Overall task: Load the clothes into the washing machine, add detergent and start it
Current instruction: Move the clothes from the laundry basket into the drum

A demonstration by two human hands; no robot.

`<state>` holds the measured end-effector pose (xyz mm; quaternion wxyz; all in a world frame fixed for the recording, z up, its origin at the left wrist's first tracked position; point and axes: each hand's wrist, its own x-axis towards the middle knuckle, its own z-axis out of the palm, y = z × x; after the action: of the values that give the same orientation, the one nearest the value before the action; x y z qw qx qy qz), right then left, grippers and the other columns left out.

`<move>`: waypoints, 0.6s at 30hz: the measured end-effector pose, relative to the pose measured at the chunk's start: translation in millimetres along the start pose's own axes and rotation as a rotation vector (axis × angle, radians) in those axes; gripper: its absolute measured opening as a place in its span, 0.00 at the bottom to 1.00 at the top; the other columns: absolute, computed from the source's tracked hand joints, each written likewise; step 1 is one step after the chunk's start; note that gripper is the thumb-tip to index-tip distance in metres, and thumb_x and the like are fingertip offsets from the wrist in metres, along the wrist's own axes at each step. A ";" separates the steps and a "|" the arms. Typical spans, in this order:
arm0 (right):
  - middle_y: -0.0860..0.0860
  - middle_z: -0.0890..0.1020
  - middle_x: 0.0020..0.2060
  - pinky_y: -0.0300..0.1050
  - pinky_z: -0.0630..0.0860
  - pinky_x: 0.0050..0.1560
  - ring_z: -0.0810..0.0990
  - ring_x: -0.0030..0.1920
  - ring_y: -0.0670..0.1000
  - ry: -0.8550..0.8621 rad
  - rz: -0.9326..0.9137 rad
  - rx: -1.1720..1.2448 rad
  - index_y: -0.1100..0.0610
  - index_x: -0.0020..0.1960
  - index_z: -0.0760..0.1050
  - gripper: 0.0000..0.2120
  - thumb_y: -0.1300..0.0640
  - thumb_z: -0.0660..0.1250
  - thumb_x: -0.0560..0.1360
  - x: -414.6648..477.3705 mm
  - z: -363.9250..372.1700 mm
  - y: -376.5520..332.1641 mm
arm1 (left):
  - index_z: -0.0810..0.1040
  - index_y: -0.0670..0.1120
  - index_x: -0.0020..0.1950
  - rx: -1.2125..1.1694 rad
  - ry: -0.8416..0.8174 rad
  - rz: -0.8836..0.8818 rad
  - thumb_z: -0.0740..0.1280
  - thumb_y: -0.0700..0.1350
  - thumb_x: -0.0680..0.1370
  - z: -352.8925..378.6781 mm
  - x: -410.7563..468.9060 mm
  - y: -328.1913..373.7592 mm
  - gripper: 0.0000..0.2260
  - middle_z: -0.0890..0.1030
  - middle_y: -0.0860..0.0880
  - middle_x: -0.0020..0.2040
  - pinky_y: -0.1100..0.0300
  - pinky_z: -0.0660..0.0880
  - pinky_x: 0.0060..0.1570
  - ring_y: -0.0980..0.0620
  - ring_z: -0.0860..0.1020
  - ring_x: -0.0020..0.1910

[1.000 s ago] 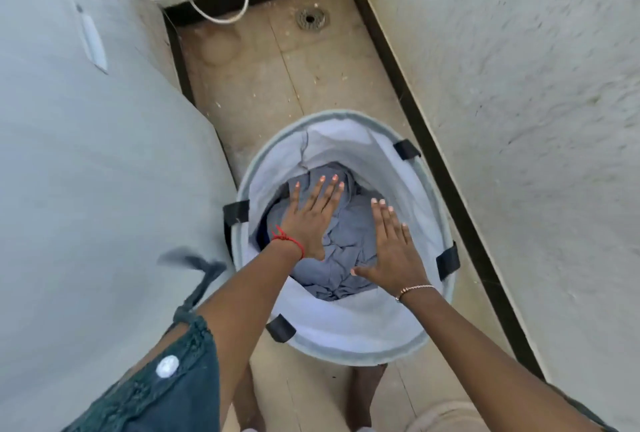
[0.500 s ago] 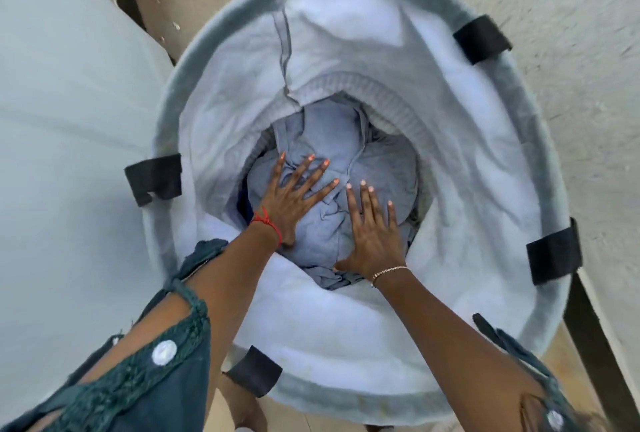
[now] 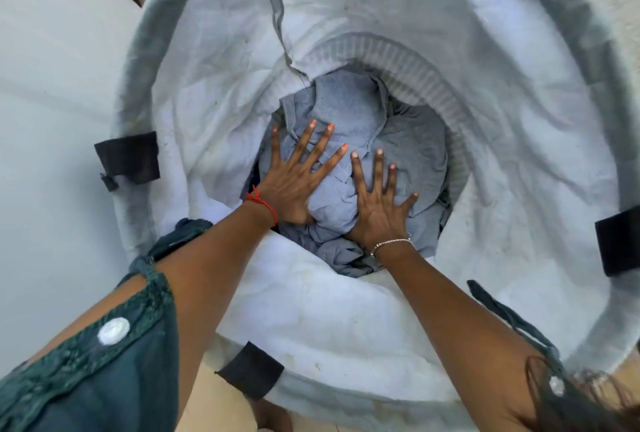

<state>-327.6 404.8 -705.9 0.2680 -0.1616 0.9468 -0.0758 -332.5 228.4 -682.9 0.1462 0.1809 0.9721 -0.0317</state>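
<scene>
Hands deep in the laundry basket (image 3: 214, 61) now, both of 'em flat on the clothes (image 3: 408, 154). Left hand (image 3: 294, 182) sits centre-left of the frame, fingers spread wide, palm down on the grey-blue fabric, red thread round the wrist. Right hand (image 3: 379, 206) is just beside it, centre of frame, also splayed and pressing palm-down, thin chain bracelet at the wrist. Neither one has closed round anything; no fabric pinched between fingers, just open palms resting on the heap. Index fingertips nearly meet above a raised fold of cloth between the two hands.

Clothes are bunched at the bottom of the basket, mid-frame, crumpled grey-blue, w/ a ribbed pale band curving over them at the top right. Basket's soft pale lining fills most of the view, rumpled, grey rim running round it, black tabs (image 3: 128, 158) at left edge, right edge, upper right and bottom centre. Dark green sleeve (image 3: 104, 372) w/ a white round patch sits lower left. Tan floor (image 3: 214, 407) peeks in at bottom.
</scene>
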 end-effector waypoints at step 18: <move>0.62 0.47 0.75 0.61 0.65 0.67 0.57 0.71 0.68 0.085 -0.242 -0.047 0.54 0.70 0.23 0.39 0.66 0.51 0.76 -5.4 -20.0 7.1 | 0.30 0.37 0.72 -0.218 -0.272 -0.120 0.61 0.36 0.75 -38.5 0.3 35.0 0.41 0.32 0.38 0.74 0.35 0.48 0.70 0.35 0.32 0.72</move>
<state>-335.7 414.5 -688.1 0.2124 -0.2774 0.9325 -0.0919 -330.6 265.5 -646.6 0.2930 0.0999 0.9500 0.0410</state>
